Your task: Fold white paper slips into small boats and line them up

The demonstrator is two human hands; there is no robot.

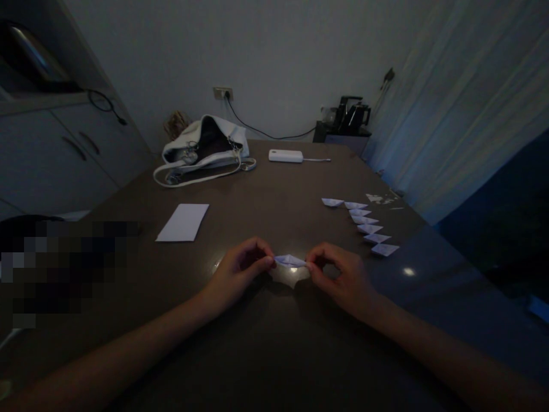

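Note:
Between my two hands a small white folded paper boat [290, 261] is held by its pointed ends, just over the dark table [266, 355]. My left hand [244, 264] pinches the left tip between thumb and fingers. The right tip sits in the pinch of my right hand [338, 272]. Farther right, several finished-looking paper boats [369, 229] stand in a bent row on the tabletop. To the left lies a stack of white paper [183, 222], apart from my hand.
A white handbag [206, 151] lies open at the back left. Behind the boats is a white power bank [285, 155] with a short cable. Torn paper scraps [380, 199] lie near the right edge. A black kettle [354, 116] stands beyond the table, beside a pale curtain [463, 109].

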